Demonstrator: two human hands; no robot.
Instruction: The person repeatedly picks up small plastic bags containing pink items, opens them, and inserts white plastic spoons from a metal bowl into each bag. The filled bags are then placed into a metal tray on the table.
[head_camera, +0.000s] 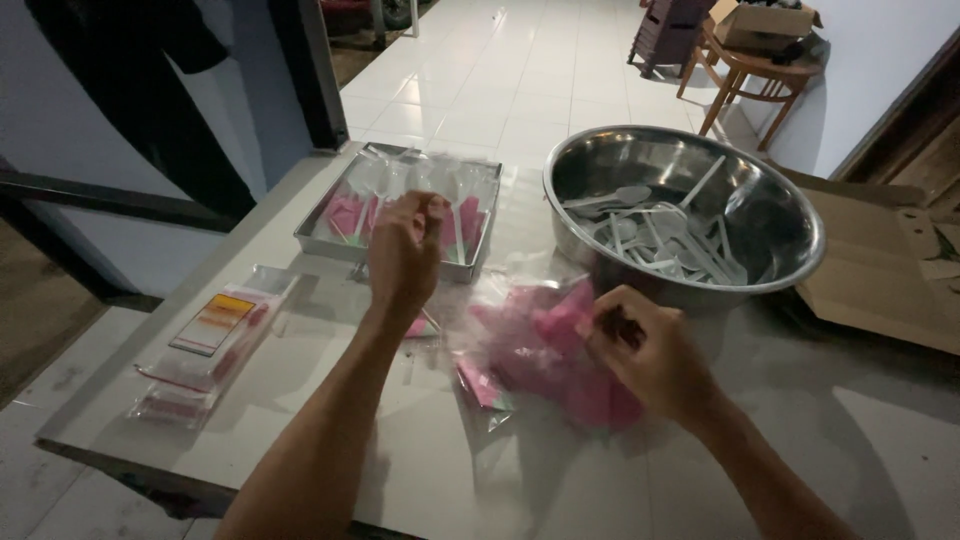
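- My left hand (403, 250) is raised above the white table (880, 450), fingers curled into a loose fist with the tips pinched together. What they pinch is too small and dim to identify; it may be a thin clear wrapper.
- My right hand (645, 352) rests on the pile of pink napkins (545, 350), fingers closed narrow on a fold at the pile's upper edge.
- The pink napkins lie in the middle of the table, just in front of the steel bowl (780, 215). They are bright pink, thin and crumpled, partly covered by loose clear plastic that gives them a glossy, hazy surface.
- One small clear packet (485, 385) with pink inside lies flat just left of the pile, between my two forearms.
- The steel bowl is round, wide and shiny; it contains white plastic spoons (660, 235) lying crossed over each other.
- A rectangular metal tray (320, 225) sits behind my left hand and holds upright clear packets with pink contents.
- A stack of flat clear bags (205, 345) lies near the table's left edge, well apart from both hands.
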